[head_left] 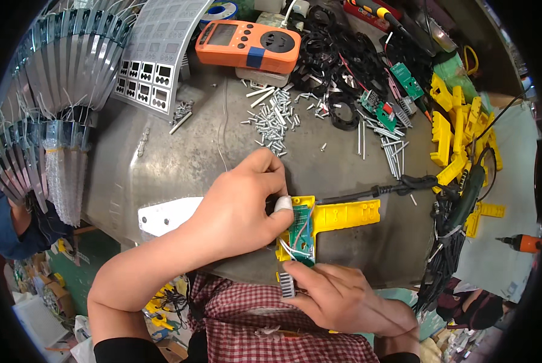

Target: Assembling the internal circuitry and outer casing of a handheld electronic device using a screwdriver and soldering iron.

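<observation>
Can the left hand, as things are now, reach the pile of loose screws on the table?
Probably yes: the left hand is just below the pile of screws in the picture, and nothing visible blocks the way. It would likely have to leave the yellow housing.

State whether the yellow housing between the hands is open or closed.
Open: the green circuit board and white wires show uncovered in the yellow housing.

Electronics workshop: circuit board, screws
</observation>
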The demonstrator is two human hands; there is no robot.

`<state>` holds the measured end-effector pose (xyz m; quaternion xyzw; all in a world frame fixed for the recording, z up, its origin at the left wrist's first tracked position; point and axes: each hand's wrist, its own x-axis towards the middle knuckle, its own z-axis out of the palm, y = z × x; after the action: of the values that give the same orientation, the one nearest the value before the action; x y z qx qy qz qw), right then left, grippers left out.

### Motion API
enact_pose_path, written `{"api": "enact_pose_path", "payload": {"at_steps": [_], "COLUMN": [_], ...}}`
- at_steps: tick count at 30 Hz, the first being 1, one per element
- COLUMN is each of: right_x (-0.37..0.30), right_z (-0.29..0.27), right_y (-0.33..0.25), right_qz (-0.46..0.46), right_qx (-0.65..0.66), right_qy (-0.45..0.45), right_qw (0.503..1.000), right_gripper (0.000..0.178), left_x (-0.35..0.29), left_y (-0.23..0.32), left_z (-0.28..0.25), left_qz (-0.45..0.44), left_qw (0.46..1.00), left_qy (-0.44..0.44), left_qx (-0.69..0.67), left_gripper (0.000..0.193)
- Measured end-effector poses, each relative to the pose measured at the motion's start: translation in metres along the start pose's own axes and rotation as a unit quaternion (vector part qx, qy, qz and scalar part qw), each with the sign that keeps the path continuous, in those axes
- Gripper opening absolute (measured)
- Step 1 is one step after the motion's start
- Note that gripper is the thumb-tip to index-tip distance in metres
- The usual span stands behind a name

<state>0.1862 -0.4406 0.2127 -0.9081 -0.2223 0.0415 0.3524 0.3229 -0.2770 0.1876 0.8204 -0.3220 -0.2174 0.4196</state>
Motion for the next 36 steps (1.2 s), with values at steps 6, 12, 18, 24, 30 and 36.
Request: {"api": "enact_pose_path", "payload": {"at_steps": [6,12,18,24,30,36], "right_x": [0.005,0.004,-0.006,-0.005,0.014,0.012], "right_z": [0.000,0.005,0.007,0.004,-0.014,-0.012], "right_y": [0.006,0.005,-0.003,-0.013,-0.017,-0.014], "right_qz": [0.019,0.070,0.232,0.321,0.323,0.249], "right_qx": [0.004,0.046,0.146,0.160,0.114,0.079], "right_qy": [-0.045,-0.064,-0.040,-0.060,-0.144,-0.148], "right_qw": [0.999,0.994,0.961,0.931,0.929,0.954], "right_gripper": [0.051,0.049,0.053,0.055,0.057,0.052], "left_x": [-0.009,-0.030,-0.034,-0.037,-0.037,-0.035], "left_y": [-0.005,-0.004,-0.012,-0.014,-0.020,-0.020], "left_z": [-0.010,-0.013,-0.004,-0.001,0.001,0.008], "left_qz": [0.058,0.148,0.167,0.161,0.168,0.181], "left_qw": [0.998,0.974,0.969,0.971,0.968,0.963], "left_qy": [0.001,-0.085,-0.041,-0.038,-0.029,0.004], "left_qx": [-0.026,0.148,0.179,0.171,0.186,0.198], "left_gripper": [0.037,0.046,0.029,0.023,0.025,0.029]}}
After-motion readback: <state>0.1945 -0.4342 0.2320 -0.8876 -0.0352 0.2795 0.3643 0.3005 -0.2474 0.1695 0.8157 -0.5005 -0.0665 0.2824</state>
